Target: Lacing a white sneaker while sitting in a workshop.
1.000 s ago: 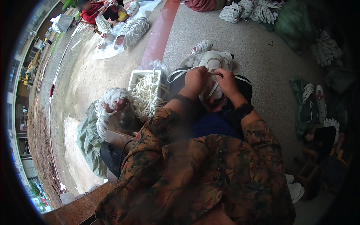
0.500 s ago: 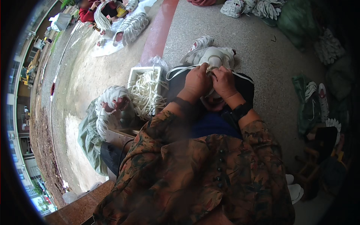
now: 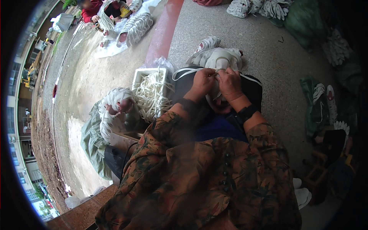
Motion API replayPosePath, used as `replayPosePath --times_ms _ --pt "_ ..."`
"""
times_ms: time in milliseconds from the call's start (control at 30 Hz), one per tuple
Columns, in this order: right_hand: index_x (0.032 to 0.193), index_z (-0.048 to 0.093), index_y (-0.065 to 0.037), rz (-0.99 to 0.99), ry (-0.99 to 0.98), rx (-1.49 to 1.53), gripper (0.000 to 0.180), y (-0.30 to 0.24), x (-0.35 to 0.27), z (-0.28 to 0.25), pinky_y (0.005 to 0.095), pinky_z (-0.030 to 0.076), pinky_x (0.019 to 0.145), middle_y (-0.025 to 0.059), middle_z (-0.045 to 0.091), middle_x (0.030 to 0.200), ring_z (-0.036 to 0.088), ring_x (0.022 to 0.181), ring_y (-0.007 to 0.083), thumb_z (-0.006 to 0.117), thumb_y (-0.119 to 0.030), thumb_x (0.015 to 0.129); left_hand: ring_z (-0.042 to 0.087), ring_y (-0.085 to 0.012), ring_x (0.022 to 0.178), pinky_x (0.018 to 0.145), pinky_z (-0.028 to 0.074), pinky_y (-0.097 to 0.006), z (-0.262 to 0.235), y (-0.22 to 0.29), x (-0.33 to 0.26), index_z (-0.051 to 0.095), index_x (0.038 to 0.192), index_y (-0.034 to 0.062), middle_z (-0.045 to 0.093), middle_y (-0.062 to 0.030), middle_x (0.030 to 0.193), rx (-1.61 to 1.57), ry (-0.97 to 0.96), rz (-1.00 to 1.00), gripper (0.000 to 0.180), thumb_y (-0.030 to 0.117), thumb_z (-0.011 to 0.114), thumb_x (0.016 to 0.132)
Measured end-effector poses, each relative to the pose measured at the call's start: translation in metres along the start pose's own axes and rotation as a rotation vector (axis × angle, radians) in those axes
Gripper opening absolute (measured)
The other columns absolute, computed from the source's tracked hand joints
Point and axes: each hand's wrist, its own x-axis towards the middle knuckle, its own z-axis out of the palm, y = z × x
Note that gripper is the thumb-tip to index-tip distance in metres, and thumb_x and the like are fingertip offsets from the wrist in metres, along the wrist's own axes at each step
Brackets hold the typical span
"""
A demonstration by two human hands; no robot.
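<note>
Both my hands are pinched close together over a white shoe (image 3: 221, 62), which lies across my dark-clad lap. A white shoelace (image 3: 187, 70) runs out to the left from my left hand (image 3: 203, 81), whose thumb and fingers are closed on it. My right hand (image 3: 230, 85) is closed too, with a lace end (image 3: 251, 79) trailing to its right. The fingertips nearly meet at the shoe's opening, so the exact grip and eyelets are hidden. Beyond the shoe, more white shoes (image 3: 207, 43) lie bunched at my knees.
A white foam box (image 3: 165, 78) full of loose laces stands left of my knees. Nearer sits a stack of white shoes (image 3: 109, 119) beside a pale green sack (image 3: 90, 134). At far left a person (image 3: 89, 13) handles shoes. Green bags (image 3: 306, 23) and shoe bundles line the right.
My left fingers have dropped slightly and drawn in toward my right fingertips. The shoe and both lace ends stay nearly where they were; the whole view has shifted a little.
</note>
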Motion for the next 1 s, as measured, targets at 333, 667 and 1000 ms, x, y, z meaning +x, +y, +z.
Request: replayPosePath --times_ms 333,667,1000 --pt "0.078 0.062 -0.009 0.012 -0.042 -0.089 0.01 0.001 0.0 0.003 0.0404 0.041 0.069 0.0079 0.059 0.074 0.058 0.077 0.026 0.064 -0.019 0.076 0.063 -0.039 0.078 0.071 0.051 -0.042 0.0 0.01 -0.001 0.07 0.088 0.0028 0.065 -0.0204 0.08 0.347 0.019 -0.102 0.021 0.016 0.061 0.076" --pt "0.075 0.06 -0.011 -0.045 -0.014 -0.064 0.009 0.001 -0.003 0.004 0.04 0.039 0.066 0.0056 0.057 0.072 0.057 0.073 0.0244 0.062 -0.019 0.076 0.065 -0.0209 0.068 0.065 0.051 -0.034 -0.024 0.004 0.012 0.07 0.086 -0.0018 0.067 -0.0153 0.074 -0.005 -0.19 -0.112 0.02 0.016 0.065 0.078" --pt "0.076 0.059 -0.006 -0.184 -0.079 -0.177 0.007 -0.005 0.005 -0.002 0.0396 0.041 0.066 0.0098 0.056 0.073 0.056 0.072 0.0274 0.062 -0.013 0.075 0.063 -0.0157 0.069 0.066 0.05 -0.031 -0.029 -0.001 0.015 0.068 0.089 -0.0036 0.067 -0.0141 0.076 -0.167 -0.294 -0.178 0.021 0.011 0.063 0.075"
